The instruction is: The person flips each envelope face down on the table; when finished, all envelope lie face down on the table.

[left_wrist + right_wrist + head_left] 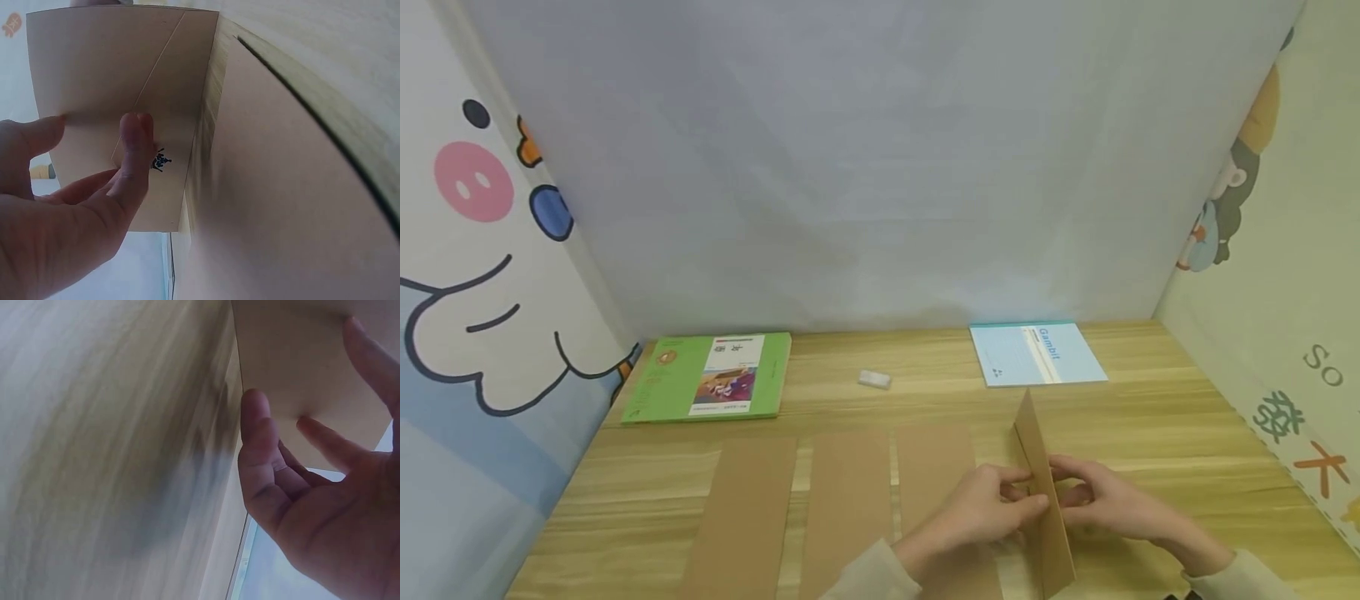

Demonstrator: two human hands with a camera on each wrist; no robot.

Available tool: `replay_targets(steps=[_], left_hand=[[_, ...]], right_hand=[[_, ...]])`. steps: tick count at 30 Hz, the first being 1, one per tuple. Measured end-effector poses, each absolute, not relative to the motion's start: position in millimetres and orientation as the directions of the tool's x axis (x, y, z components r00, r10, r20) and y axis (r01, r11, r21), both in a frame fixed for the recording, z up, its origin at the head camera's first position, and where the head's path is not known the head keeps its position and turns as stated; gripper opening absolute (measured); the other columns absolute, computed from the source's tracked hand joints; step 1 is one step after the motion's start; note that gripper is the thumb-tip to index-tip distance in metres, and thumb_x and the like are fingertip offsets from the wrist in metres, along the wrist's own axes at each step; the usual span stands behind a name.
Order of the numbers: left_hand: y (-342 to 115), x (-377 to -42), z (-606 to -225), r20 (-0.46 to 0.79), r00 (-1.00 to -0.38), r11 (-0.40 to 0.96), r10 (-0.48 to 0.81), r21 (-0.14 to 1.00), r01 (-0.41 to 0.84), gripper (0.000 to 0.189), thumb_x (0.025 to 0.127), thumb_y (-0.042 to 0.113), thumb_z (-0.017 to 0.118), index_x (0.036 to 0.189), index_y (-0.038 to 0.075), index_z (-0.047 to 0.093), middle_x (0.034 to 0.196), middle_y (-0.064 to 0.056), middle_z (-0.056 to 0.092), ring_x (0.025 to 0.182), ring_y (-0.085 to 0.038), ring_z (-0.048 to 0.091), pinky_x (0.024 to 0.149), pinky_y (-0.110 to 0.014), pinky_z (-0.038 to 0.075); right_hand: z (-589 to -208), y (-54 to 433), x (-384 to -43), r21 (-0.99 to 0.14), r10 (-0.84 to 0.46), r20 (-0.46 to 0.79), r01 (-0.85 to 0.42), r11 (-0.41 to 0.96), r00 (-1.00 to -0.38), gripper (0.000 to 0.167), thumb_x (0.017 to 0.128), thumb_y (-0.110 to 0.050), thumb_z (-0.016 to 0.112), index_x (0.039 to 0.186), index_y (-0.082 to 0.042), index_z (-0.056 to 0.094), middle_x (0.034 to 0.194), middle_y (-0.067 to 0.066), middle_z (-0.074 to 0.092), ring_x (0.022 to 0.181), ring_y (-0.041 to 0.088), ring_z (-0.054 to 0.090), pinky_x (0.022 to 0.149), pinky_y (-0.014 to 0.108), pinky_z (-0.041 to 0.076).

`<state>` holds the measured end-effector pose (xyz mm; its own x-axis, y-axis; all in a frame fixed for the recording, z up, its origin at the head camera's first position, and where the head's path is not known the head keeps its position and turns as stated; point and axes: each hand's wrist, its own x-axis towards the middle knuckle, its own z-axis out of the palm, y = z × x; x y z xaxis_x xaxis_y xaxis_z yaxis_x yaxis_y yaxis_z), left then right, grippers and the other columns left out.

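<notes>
A brown card (1054, 546) stands on edge at the right of the flat brown pieces. Both hands hold it between them. My left hand (970, 508) has its thumb and bent fingers against the left face. On that face the left wrist view shows a slanting seam and a small dark print (160, 160). My right hand (1120, 504) touches the opposite face with its fingertips, its other fingers curled near the lower edge. Three similar brown pieces lie flat in a row: the left piece (745, 517), the middle piece (848, 508) and the right piece (936, 467), partly covered by my left arm.
At the back left of the wooden table (1150, 417) lies a green book (662, 383). A small whitish block (875, 380) sits at the back middle. A light-blue "Gambit" notebook (1000, 354) lies at the back right. Curtains with cartoon prints close in the sides.
</notes>
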<state>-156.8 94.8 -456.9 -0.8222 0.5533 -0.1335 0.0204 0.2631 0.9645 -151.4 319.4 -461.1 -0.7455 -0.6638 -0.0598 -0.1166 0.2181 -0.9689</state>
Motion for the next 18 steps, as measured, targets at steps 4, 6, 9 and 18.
replay_targets(steps=[4, 6, 9, 18], left_hand=[[93.2, -156.6, -456.6, -0.153, -0.805, 0.239, 0.573, 0.971, -0.015, 0.048, 0.092, 0.034, 0.063, 0.130, 0.005, 0.058, 0.088, -0.002, 0.070, 0.054, -0.020, 0.065, 0.053, -0.029, 0.054], [92.4, -156.4, -456.5, -0.159, -0.793, 0.208, 0.589, 0.977, -0.042, 0.048, 0.094, 0.037, 0.060, 0.130, 0.005, 0.058, 0.093, -0.002, 0.070, 0.055, -0.021, 0.065, 0.054, -0.032, 0.055], [91.5, -155.9, -456.1, -0.154, -0.772, 0.151, 0.616, 0.986, -0.076, 0.046, 0.096, 0.036, 0.057, 0.129, 0.004, 0.059, 0.100, -0.003, 0.069, 0.059, -0.022, 0.066, 0.056, -0.033, 0.055], [87.6, -157.9, -454.1, -0.139, -0.736, 0.110, 0.662, 0.990, -0.087, 0.042, 0.098, 0.025, 0.053, 0.128, -0.005, 0.054, 0.118, -0.017, 0.062, 0.066, -0.027, 0.067, 0.062, -0.036, 0.057]], right_hand=[[-458.5, 320.4, -149.7, -0.947, -0.632, -0.108, -0.113, 0.300, -0.768, 0.073, 0.092, -0.006, 0.062, 0.142, 0.017, 0.015, 0.128, 0.039, 0.041, 0.099, 0.026, 0.063, 0.075, 0.037, 0.054], [-456.7, 320.6, -148.8, -0.933, -0.620, -0.119, -0.126, 0.337, -0.776, 0.075, 0.092, -0.008, 0.063, 0.142, 0.017, 0.014, 0.121, 0.035, 0.049, 0.096, 0.025, 0.064, 0.072, 0.037, 0.055], [-455.4, 320.1, -147.2, -0.921, -0.618, -0.107, -0.157, 0.356, -0.779, 0.075, 0.091, -0.009, 0.063, 0.143, 0.015, 0.016, 0.117, 0.032, 0.052, 0.093, 0.025, 0.063, 0.069, 0.036, 0.055], [-457.4, 320.9, -144.3, -0.899, -0.582, -0.084, -0.191, 0.394, -0.809, 0.073, 0.088, -0.012, 0.069, 0.147, 0.002, 0.026, 0.132, 0.040, 0.032, 0.092, 0.026, 0.061, 0.068, 0.035, 0.055]])
